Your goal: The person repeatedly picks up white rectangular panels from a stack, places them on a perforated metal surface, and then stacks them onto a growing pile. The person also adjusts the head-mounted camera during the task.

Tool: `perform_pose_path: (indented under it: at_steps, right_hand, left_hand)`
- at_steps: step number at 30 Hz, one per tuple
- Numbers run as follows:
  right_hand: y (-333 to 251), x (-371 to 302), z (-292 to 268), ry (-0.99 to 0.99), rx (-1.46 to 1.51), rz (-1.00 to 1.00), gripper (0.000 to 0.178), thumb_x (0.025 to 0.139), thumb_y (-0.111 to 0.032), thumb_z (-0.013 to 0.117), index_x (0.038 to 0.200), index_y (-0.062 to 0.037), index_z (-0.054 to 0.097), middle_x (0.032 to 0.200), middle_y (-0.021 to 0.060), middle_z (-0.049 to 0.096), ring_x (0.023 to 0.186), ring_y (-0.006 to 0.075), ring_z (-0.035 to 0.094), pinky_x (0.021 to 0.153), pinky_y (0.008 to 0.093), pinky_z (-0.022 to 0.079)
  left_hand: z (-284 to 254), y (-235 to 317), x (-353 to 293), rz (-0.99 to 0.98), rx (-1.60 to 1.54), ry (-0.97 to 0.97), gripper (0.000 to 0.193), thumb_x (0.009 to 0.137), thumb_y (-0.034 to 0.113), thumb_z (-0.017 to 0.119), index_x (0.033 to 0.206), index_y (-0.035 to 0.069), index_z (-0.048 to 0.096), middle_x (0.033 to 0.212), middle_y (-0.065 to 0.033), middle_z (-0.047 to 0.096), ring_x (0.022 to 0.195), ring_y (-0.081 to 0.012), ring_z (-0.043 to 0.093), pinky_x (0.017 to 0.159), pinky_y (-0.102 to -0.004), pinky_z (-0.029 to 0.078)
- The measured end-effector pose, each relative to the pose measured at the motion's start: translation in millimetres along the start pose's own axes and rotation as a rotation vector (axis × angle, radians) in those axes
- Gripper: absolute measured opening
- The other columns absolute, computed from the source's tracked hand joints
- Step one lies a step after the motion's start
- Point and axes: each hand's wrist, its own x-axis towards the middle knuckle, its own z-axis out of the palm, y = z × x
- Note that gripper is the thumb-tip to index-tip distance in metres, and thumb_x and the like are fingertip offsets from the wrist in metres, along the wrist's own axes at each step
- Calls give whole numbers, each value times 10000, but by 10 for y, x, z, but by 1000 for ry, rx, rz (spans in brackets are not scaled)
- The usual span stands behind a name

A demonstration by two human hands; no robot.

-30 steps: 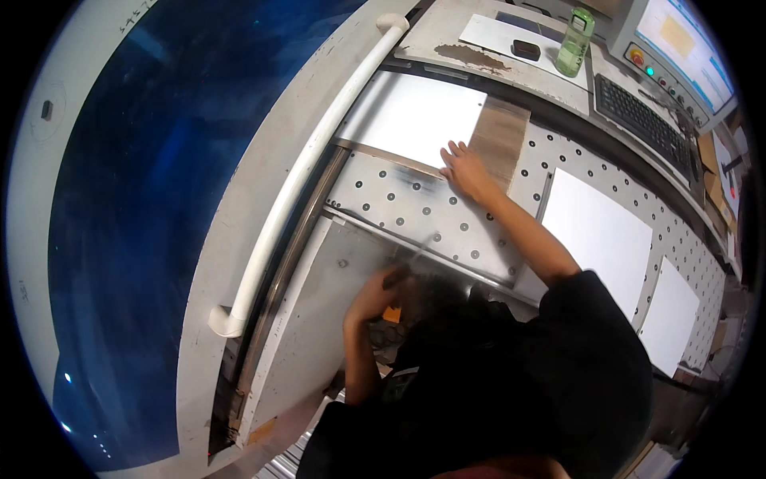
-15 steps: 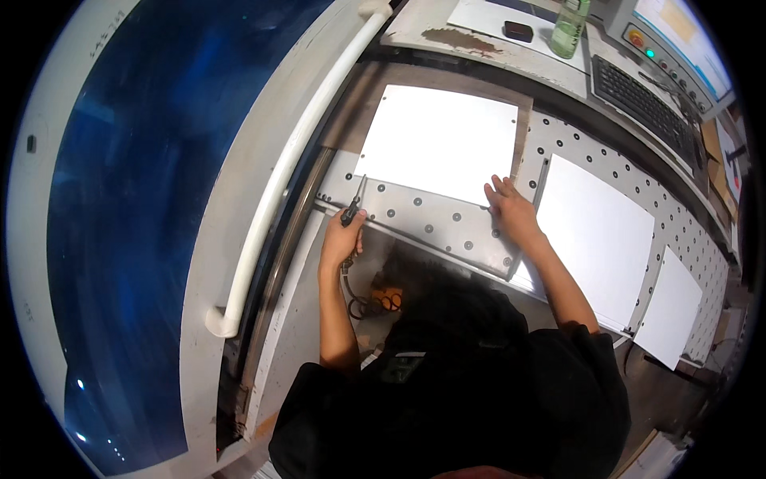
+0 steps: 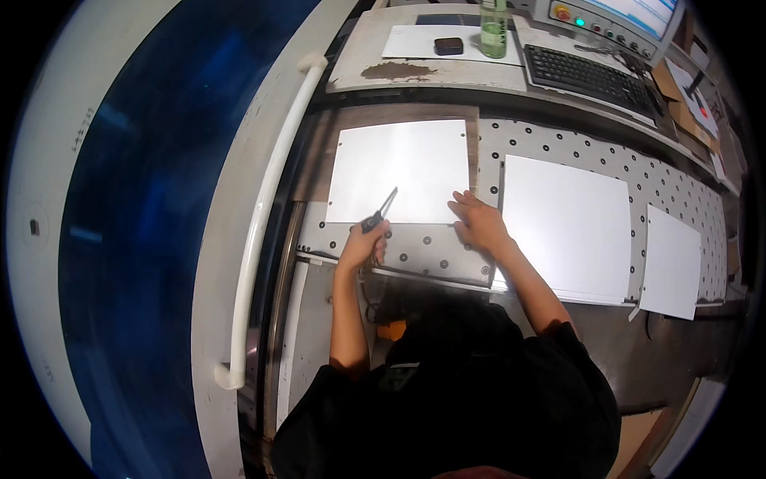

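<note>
My left hand [image 3: 361, 247] is closed round the black handle of an air blow gun [image 3: 373, 222]. Its thin nozzle points up and to the right over the near part of a white panel [image 3: 401, 160]. Small dark holes show near the panel's corners. My right hand [image 3: 481, 225] rests at the panel's near right corner, fingers stretched out across the edge. Beneath the panel lies a brown board [image 3: 314, 164], which shows at the far, left and right sides. The lower part of the blow gun is hidden by my left hand.
Two more white panels, a large one [image 3: 566, 223] and a smaller one [image 3: 672, 259], lie to the right on a dotted grey machine bed [image 3: 550, 137]. A white bar handle [image 3: 267, 191] runs along the left. Beyond stand a bottle [image 3: 493, 36], keyboard [image 3: 586, 80] and monitor [image 3: 630, 20].
The view has shifted. The blow gun's nozzle has swung from the panel's near left edge to over its surface, tilting right. My right hand stays at the near right corner.
</note>
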Motion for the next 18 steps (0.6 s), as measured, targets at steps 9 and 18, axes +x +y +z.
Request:
perform_pose_path:
  at_steps: [9, 18]
  right_hand:
    - [-44, 7, 10, 17, 32, 22, 486, 818, -141, 653, 1296, -67, 605, 1441, 238, 474, 1354, 385, 445, 1079, 435, 435]
    - [-43, 25, -16, -8, -36, 124, 534, 790, -239, 681, 1309, -142, 604, 1397, 308, 422, 1354, 499, 363, 1123, 545, 323]
  left_hand:
    - [-451, 111, -732, 65, 195, 229, 300, 950, 292, 674, 842, 51, 531, 561, -12, 475, 431, -112, 471, 406, -282, 413]
    - [-626, 888, -1984, 961, 262, 1314, 230, 977, 210, 636, 1061, 17, 543, 839, -70, 602, 736, -145, 584, 697, -269, 486]
